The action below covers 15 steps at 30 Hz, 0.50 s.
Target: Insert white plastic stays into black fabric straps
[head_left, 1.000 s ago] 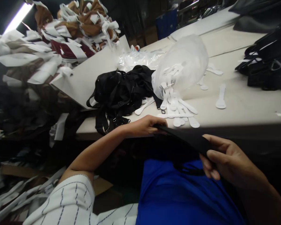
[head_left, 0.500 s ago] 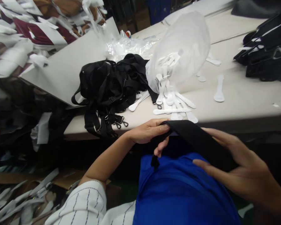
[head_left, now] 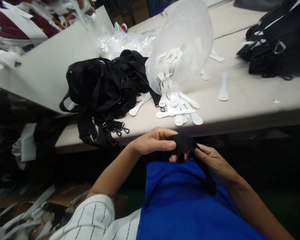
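Note:
A wide black strap (head_left: 183, 143) is stretched between my two hands, just in front of the table edge and over the blue apron. My left hand (head_left: 156, 141) is closed on one part of it, thumb on top and fingers beneath. On the other side my right hand (head_left: 215, 161) pinches the strap between thumb and fingers, and a loose length hangs down below it. Beyond my hands, white plastic strips with notched edges (head_left: 177, 106) lie in a heap, spilling from a clear plastic bag (head_left: 187, 40). A pile of black straps with metal hooks (head_left: 102, 86) lies to the left.
Black bags (head_left: 277, 43) with metal fittings stand at the right of the pale table (head_left: 247, 96). One white strip (head_left: 223, 88) lies apart. Crumpled clear plastic (head_left: 125, 43) sits behind the strap pile, beside a leaning white board (head_left: 40, 70). Wrapped items are at lower left.
My right hand has moved left, nearer my left hand, and now pinches the strap where it was spread open along it. The strap span between the hands is shorter. The view has shifted slightly.

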Each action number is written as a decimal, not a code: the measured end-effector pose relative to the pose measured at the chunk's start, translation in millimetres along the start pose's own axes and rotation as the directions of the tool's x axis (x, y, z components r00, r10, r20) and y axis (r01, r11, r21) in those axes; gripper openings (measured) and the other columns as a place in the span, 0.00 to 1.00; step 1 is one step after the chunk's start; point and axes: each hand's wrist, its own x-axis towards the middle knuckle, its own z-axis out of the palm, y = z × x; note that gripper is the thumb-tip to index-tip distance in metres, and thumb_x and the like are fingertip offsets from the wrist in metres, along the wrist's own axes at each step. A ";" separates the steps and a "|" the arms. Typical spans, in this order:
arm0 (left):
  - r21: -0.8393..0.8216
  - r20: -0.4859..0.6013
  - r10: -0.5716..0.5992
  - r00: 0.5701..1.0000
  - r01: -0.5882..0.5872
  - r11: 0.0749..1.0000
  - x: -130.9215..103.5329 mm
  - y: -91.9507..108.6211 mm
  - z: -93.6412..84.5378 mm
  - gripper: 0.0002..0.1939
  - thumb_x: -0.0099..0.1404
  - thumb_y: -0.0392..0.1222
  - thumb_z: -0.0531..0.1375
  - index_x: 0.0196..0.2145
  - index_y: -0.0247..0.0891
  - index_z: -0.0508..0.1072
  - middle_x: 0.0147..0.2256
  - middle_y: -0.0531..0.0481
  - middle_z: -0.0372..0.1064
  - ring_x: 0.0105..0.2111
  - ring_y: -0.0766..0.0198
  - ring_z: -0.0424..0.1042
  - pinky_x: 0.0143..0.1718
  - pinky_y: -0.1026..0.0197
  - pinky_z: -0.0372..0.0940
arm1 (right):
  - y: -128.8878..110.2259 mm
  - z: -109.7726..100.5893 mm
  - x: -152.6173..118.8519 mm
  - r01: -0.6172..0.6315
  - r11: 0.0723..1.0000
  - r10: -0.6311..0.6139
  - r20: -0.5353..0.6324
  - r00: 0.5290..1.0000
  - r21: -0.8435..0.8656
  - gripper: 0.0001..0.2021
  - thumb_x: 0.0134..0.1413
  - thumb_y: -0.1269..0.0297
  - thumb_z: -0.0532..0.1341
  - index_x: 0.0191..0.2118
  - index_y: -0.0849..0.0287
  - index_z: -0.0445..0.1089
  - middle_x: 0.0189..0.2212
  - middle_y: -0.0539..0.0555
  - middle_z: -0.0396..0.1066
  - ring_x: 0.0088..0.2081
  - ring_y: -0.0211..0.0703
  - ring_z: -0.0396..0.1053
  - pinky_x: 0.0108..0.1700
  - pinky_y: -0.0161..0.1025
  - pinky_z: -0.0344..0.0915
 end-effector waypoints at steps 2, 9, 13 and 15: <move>-0.072 -0.045 0.108 0.993 -0.111 0.991 2.2 -1.3 2.1 0.17 0.60 0.51 0.66 0.37 0.32 0.77 0.26 0.44 0.75 0.24 0.63 0.72 0.30 0.62 0.69 | 1.6 8.5 7.6 0.044 0.999 -0.044 0.021 0.999 -0.027 0.20 0.62 0.47 0.58 0.41 0.62 0.75 0.39 0.58 0.73 0.42 0.48 0.70 0.46 0.42 0.67; -0.153 -0.101 0.444 0.890 -0.455 0.877 -12.8 17.8 9.2 0.12 0.63 0.47 0.61 0.32 0.35 0.79 0.11 0.56 0.59 0.08 0.72 0.56 0.17 0.67 0.65 | 6.5 16.1 17.9 0.080 0.991 -0.075 0.048 0.996 -0.106 0.19 0.61 0.47 0.59 0.38 0.60 0.72 0.33 0.53 0.69 0.36 0.44 0.66 0.42 0.39 0.65; -0.132 -0.079 0.563 0.823 -0.569 0.812 -13.1 28.9 13.4 0.12 0.62 0.49 0.61 0.25 0.40 0.76 0.06 0.59 0.55 0.04 0.71 0.52 0.10 0.69 0.61 | 6.3 22.7 19.2 0.195 0.980 -0.190 0.095 0.977 -0.040 0.19 0.61 0.49 0.60 0.29 0.61 0.70 0.38 0.55 0.68 0.38 0.42 0.66 0.43 0.38 0.65; -0.148 -0.069 0.562 0.824 -0.566 0.811 -9.2 28.0 15.9 0.15 0.59 0.52 0.63 0.21 0.42 0.72 0.04 0.59 0.52 0.03 0.70 0.51 0.09 0.67 0.59 | -0.1 28.2 21.8 0.272 0.962 -0.268 0.099 0.958 -0.034 0.18 0.60 0.50 0.61 0.28 0.61 0.70 0.52 0.58 0.65 0.49 0.47 0.65 0.52 0.41 0.63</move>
